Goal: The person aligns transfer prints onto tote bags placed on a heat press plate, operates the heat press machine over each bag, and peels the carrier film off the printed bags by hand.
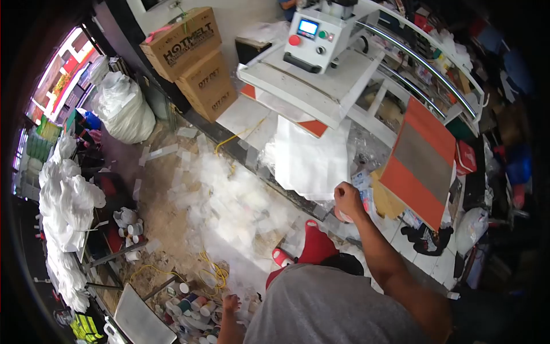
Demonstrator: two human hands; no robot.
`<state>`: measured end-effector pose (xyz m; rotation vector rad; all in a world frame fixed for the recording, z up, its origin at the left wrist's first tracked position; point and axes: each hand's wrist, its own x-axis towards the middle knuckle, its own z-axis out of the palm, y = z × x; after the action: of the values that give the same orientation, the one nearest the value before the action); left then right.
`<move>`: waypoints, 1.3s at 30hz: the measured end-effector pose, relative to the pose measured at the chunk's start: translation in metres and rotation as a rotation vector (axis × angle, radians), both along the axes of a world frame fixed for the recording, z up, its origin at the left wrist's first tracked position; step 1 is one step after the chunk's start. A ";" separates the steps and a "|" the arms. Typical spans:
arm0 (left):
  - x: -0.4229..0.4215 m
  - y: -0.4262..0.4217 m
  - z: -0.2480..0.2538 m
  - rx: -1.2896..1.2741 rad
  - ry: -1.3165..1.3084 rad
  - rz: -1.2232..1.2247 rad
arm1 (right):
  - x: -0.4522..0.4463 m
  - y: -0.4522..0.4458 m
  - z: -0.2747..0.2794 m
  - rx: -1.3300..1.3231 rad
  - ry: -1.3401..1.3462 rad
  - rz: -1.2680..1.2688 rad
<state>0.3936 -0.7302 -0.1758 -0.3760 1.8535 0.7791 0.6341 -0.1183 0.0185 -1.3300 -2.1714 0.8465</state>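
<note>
My right hand [348, 200] is closed, its fingers curled together beside the lower right corner of a white cloth [312, 155]. Whether it pinches the cloth's edge or something else, I cannot make out. The cloth hangs from beneath the white upper plate of a heat press [303, 77], whose control box has a lit screen and a red button. To the right of that hand stands a tilted orange-and-grey platen [421, 163]. Low in the view, my left hand [231, 304] hangs with loosely bent fingers and nothing visible in it, above several jars [197, 304] on the floor.
White scraps [240, 200] cover the floor ahead of my feet, with a yellow cord [216, 272] lying nearby. Cardboard boxes [197, 63] are stacked beyond. A stuffed white sack [123, 109] and piled white fabric [66, 200] stand at left. Curved rails [424, 57] run at right.
</note>
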 end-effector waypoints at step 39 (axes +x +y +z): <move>0.141 0.084 0.105 -0.137 0.431 -0.379 | -0.007 0.209 -0.247 -0.108 -0.273 -0.591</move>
<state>0.5346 -0.6459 -0.0707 0.0718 2.2981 0.4972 0.6276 0.0902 -0.2280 -2.0954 -1.7581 0.5727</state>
